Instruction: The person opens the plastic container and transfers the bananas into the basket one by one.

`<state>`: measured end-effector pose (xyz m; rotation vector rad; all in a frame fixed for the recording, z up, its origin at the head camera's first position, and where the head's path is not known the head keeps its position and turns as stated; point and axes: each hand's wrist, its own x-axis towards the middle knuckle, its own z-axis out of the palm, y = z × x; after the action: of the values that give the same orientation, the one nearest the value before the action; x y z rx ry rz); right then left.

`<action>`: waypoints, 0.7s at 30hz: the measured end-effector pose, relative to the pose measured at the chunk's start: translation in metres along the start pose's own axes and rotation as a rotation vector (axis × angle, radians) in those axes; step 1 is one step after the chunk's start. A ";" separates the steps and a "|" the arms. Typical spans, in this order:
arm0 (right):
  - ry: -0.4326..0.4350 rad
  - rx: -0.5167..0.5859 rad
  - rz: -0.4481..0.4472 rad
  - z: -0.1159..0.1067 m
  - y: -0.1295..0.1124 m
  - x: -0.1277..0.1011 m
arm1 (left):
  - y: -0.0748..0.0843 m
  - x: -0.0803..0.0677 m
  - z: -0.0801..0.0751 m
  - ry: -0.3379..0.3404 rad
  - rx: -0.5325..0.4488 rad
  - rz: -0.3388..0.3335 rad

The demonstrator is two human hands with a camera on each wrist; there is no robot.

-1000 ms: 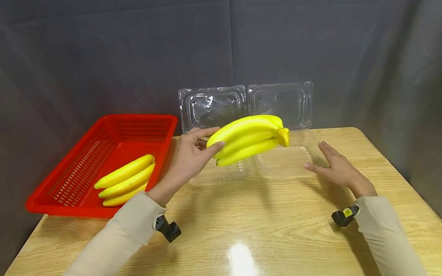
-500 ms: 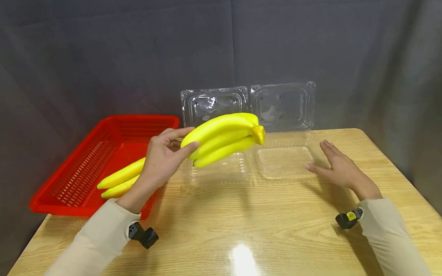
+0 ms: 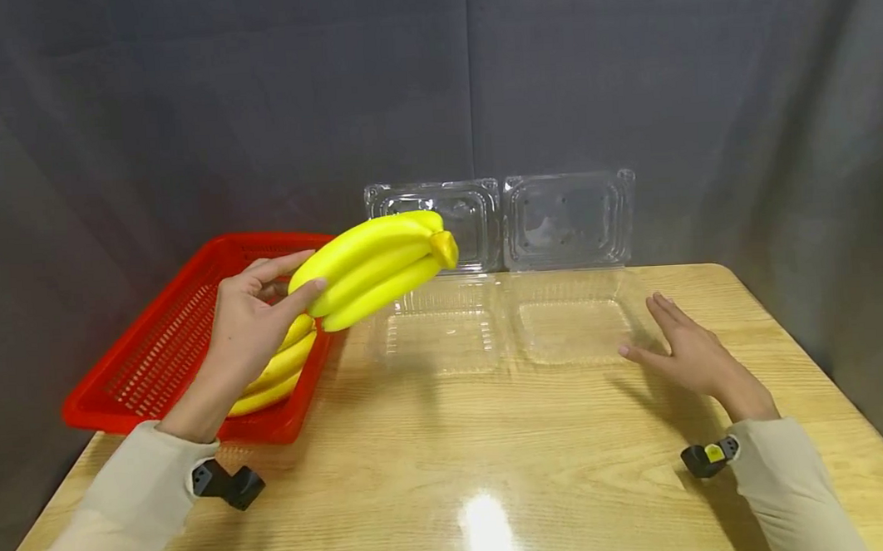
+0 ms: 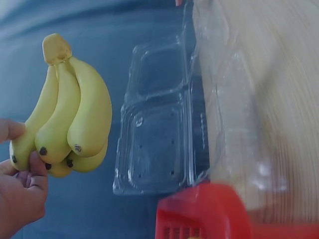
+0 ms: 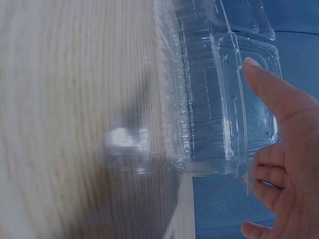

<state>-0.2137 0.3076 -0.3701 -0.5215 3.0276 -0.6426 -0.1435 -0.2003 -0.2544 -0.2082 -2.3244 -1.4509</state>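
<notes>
My left hand (image 3: 252, 319) pinches a bunch of yellow bananas (image 3: 381, 266) by its tip end, and the stem points right, away from the hand. The bunch is held up in the air between the red basket and the clear boxes. In the left wrist view the bananas (image 4: 75, 109) show dark tips, with thumb and fingers around one of them. My right hand (image 3: 696, 358) holds nothing; its fingers are extended beside the right clear plastic box (image 3: 575, 327). To its left stands a second clear plastic box (image 3: 437, 338). Both have their hinged lids raised.
A red plastic basket (image 3: 167, 323) stands on the left of the wooden table (image 3: 451, 458). Another banana bunch (image 3: 268, 393) lies inside, partly covered by the left arm. A dark curtain (image 3: 290, 109) hangs behind the table.
My left hand has carried the banana bunch leftward from in front of the clear boxes, toward the red basket. The right hand has stayed nearly where it was, beside the right box.
</notes>
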 end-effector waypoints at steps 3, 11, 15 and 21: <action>-0.002 -0.008 0.000 0.001 0.000 -0.003 | -0.004 0.000 -0.009 0.025 0.025 -0.007; -0.006 0.001 0.013 0.002 0.004 -0.002 | -0.020 0.006 -0.032 0.122 0.032 0.005; -0.014 0.011 0.019 0.003 0.007 -0.003 | -0.030 0.009 -0.041 0.155 0.040 -0.002; -0.015 0.014 0.021 0.005 0.008 -0.003 | -0.044 0.012 -0.054 0.173 0.048 -0.051</action>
<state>-0.2134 0.3136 -0.3777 -0.4918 3.0077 -0.6549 -0.1559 -0.2693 -0.2652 -0.0096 -2.2361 -1.3778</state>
